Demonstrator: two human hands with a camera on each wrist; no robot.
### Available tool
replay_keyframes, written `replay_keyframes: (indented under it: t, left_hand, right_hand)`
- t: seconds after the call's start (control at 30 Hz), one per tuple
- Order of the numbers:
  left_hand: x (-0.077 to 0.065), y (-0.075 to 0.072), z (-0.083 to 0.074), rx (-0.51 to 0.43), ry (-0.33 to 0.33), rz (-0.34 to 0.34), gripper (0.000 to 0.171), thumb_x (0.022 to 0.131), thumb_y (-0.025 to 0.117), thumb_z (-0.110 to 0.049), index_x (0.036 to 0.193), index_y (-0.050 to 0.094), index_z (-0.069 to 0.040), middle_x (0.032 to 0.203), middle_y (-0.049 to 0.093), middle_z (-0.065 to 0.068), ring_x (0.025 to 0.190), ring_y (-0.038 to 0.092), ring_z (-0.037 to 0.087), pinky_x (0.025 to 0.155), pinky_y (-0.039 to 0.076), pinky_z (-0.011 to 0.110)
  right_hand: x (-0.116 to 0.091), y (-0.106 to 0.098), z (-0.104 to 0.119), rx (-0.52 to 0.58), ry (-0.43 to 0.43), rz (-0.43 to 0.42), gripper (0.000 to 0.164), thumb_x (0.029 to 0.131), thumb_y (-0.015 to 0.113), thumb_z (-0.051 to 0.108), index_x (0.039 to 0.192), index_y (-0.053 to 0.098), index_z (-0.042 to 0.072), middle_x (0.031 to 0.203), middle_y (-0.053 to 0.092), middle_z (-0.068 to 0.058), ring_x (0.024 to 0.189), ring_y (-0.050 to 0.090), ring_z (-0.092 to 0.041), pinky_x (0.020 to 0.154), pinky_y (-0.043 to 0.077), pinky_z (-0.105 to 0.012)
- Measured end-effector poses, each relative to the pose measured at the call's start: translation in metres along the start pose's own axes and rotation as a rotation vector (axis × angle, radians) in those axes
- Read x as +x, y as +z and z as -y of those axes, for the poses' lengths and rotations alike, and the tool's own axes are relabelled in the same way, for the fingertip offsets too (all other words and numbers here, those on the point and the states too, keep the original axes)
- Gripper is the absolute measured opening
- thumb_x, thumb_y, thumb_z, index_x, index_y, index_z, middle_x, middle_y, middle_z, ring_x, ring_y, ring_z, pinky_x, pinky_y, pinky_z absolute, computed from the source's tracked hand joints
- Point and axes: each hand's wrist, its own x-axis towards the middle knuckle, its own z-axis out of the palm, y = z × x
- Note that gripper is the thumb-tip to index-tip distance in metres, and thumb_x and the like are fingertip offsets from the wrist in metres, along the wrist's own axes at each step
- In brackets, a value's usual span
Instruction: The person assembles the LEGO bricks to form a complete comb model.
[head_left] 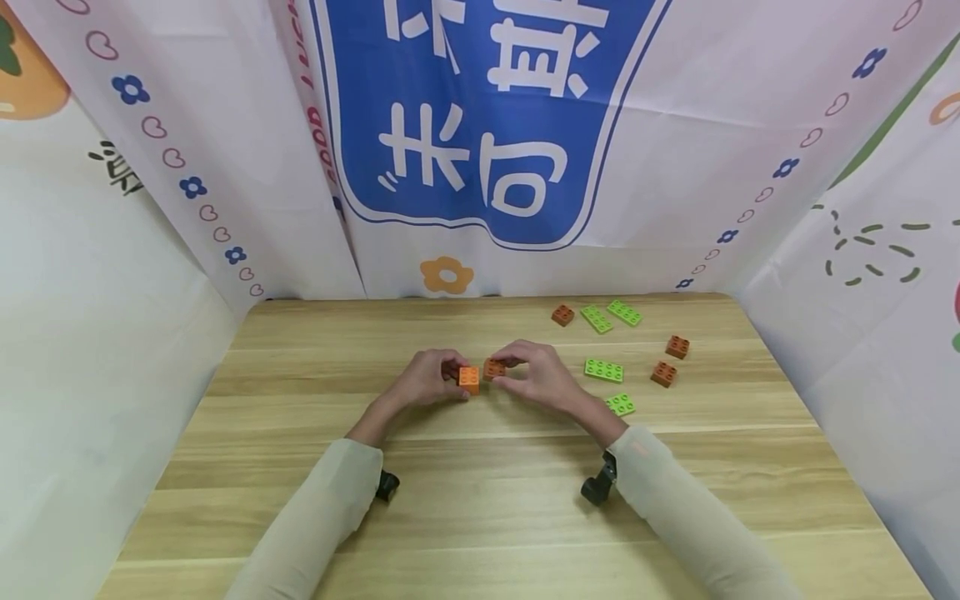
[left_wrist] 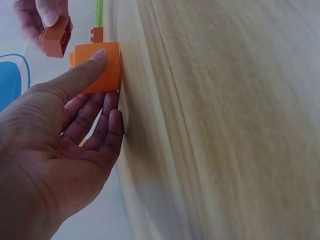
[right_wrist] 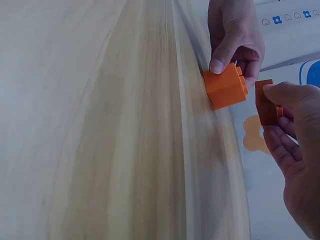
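Near the middle of the table, my left hand (head_left: 426,379) pinches an orange building block (head_left: 468,380) between thumb and fingers. The block sits on the tabletop with its studs up, and in the left wrist view the thumb lies along the orange block's side (left_wrist: 107,75). Just to the right, my right hand (head_left: 536,375) pinches a smaller brown brick (head_left: 493,369) by its sides. This brown brick (right_wrist: 266,102) is raised above the table, a small gap away from the orange block (right_wrist: 226,89).
On the right lie several green plates, among them one green plate (head_left: 603,370) beside my right hand and another (head_left: 619,405) partly behind my wrist. Loose brown bricks (head_left: 677,347) lie farther right and at the back. A printed cloth (head_left: 285,250) walls the wooden table (head_left: 450,517).
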Motion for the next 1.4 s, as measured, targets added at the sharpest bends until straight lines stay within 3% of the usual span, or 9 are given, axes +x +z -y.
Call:
replay_keyframes:
  t: [0.57, 1.1, 1.4]
  left_hand:
    - [-0.002, 0.002, 0.0, -0.019, -0.001, 0.001, 0.038, 0.083, 0.092, -0.007, 0.116, 0.073, -0.002, 0.108, 0.075, 0.007, 0.098, 0.069, 0.018, 0.089, 0.06, 0.034]
    - [0.001, 0.001, 0.002, 0.007, 0.024, -0.001, 0.033, 0.081, 0.093, -0.008, 0.108, 0.074, -0.004, 0.102, 0.075, 0.004, 0.095, 0.069, 0.018, 0.087, 0.058, 0.036]
    - [0.002, 0.0, 0.002, 0.0, 0.028, -0.002, 0.03, 0.081, 0.093, -0.008, 0.105, 0.074, -0.005, 0.1, 0.076, 0.004, 0.094, 0.069, 0.018, 0.088, 0.059, 0.037]
  right_hand:
    - [0.013, 0.02, 0.003, 0.038, 0.023, 0.021, 0.032, 0.086, 0.089, 0.008, 0.115, 0.077, 0.003, 0.112, 0.078, -0.011, 0.099, 0.076, -0.021, 0.091, 0.061, -0.03]
    - [0.023, 0.025, 0.005, 0.076, -0.047, 0.044, 0.027, 0.088, 0.087, 0.006, 0.114, 0.078, 0.002, 0.11, 0.078, -0.01, 0.098, 0.076, -0.021, 0.085, 0.064, -0.036]
    - [0.026, 0.022, 0.006, 0.035, -0.063, 0.069, 0.023, 0.09, 0.085, 0.007, 0.113, 0.081, 0.004, 0.11, 0.078, -0.008, 0.102, 0.074, -0.02, 0.09, 0.061, -0.03]
